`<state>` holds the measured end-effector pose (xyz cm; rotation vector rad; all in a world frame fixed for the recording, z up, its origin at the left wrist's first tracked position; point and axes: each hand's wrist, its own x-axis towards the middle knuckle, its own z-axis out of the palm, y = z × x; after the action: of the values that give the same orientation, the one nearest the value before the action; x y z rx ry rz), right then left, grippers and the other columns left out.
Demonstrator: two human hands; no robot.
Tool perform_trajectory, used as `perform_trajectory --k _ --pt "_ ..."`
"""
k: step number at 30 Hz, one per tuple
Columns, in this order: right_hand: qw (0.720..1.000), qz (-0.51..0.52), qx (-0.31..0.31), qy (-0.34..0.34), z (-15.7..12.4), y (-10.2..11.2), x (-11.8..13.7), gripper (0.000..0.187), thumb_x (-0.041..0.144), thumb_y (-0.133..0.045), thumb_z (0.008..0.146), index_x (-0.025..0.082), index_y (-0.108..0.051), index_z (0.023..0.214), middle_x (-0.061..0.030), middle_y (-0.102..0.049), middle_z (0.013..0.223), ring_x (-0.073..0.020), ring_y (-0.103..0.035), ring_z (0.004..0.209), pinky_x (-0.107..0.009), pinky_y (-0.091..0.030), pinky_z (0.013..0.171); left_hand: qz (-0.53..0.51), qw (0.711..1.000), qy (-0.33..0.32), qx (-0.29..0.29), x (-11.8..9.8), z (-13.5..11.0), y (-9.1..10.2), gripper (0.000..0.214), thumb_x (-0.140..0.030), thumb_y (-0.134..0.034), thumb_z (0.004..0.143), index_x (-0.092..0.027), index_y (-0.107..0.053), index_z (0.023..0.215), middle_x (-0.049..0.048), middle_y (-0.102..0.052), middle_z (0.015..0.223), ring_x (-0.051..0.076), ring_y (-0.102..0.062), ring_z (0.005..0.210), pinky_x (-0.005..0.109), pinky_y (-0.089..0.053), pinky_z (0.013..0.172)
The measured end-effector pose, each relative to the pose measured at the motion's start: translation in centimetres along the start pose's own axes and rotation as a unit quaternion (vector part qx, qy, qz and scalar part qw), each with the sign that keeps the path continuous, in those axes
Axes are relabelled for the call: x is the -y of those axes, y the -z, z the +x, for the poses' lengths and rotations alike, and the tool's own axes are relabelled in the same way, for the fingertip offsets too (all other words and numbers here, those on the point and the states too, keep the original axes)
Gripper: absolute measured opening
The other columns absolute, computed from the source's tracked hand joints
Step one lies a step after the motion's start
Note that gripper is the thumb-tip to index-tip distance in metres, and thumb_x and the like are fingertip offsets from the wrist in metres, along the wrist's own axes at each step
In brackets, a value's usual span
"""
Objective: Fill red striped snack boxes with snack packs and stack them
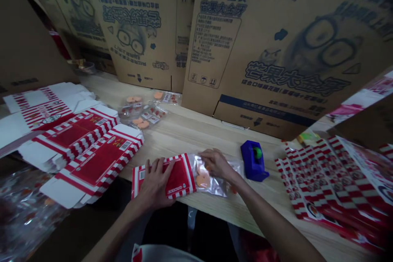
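Right at the table's (215, 129) near edge, there was the box (181, 176), red with striped borders, lying squarely under your left hand (158, 184)! Your fingers stretched over its top face, slightly parted, palm by the near edge; whether they gripped it or just pressed down, you couldn't tell from above. And straight off the box's right end came the bag (203, 181), clear, with orange pieces inside, its side right against the card; whether any of it sat inside, the view didn't settle. Your right hand (216, 163) was onto it, coming in from the right, fingers bent and narrow, holding the bag by its far part, the orange pieces just below your fingertips. So the bag lay between your two hands, touching the right one and a little apart from the left!

Just beyond your right wrist stood the blue dispenser (254, 161). Over to the left, well apart, lay the folded cartons (104, 155); farther off, near the big cardboard (147, 41), sat the packets (147, 114). Out right, the striped stack (325, 176) leaned across the tabletop.
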<state>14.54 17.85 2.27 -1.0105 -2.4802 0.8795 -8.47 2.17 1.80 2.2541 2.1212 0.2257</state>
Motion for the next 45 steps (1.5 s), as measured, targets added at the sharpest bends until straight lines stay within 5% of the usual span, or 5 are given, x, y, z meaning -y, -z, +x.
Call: perform_trajectory --k 4,13,23,32,45 --pt "1.000 -0.009 0.008 -0.005 -0.5 -2.2 1.2 0.027 0.016 -0.055 0.086 0.030 -0.074 0.100 -0.0053 -0.060 0.131 -0.0293 -0.045 0.130 -0.068 0.003 0.109 -0.010 0.999 -0.015 0.034 -1.4 0.2 0.2 0.111 -0.045 -0.076 0.046 -0.014 -0.035 0.145 0.0246 -0.040 0.140 0.042 -0.033 0.132 0.062 -0.009 0.112" --pt "0.936 0.052 -0.255 -0.236 -5.3 0.0 -4.2 0.054 0.039 -0.048 0.087 0.007 -0.053 0.130 -0.0231 -0.057 0.130 -0.0349 -0.052 0.125 -0.053 -0.040 0.104 -0.011 0.994 -0.001 0.112 -1.4 0.7 0.8 0.113 -0.054 -0.078 0.048 -0.015 -0.035 0.145 0.0269 -0.036 0.146 0.044 -0.032 0.134 0.063 -0.012 0.111" --pt "0.883 0.445 -0.069 -0.128 -6.4 -5.0 3.2 0.058 0.045 -0.066 0.078 0.022 -0.047 0.127 -0.0074 -0.072 0.102 -0.0237 -0.070 0.091 -0.041 -0.058 0.077 -0.033 0.998 -0.020 0.057 -3.2 1.2 0.3 0.111 -0.049 -0.077 0.045 -0.016 -0.037 0.143 0.0216 -0.044 0.136 0.042 -0.040 0.124 0.059 -0.020 0.108" --pt "0.808 0.440 -0.368 -0.136 -8.3 -6.0 5.1 0.045 0.035 -0.078 0.070 0.026 -0.037 0.089 -0.0014 -0.066 0.093 -0.0181 -0.068 0.080 -0.034 -0.057 0.073 -0.167 0.976 0.110 -0.090 -6.7 0.1 1.6 0.116 -0.060 -0.077 0.052 -0.009 -0.030 0.145 0.0227 -0.046 0.129 0.041 -0.044 0.116 0.057 -0.037 0.098" --pt "0.843 0.439 -0.249 -0.185 -14.7 -6.0 3.4 0.050 0.038 -0.068 0.080 0.025 -0.053 0.126 -0.0069 -0.063 0.125 -0.0234 -0.062 0.109 -0.037 -0.052 0.092 -0.730 0.674 0.100 0.042 -7.1 -2.8 -1.3 0.065 -0.037 -0.066 0.081 -0.018 -0.040 0.138 0.0144 -0.057 0.130 0.027 -0.059 0.114 0.039 -0.050 0.095"
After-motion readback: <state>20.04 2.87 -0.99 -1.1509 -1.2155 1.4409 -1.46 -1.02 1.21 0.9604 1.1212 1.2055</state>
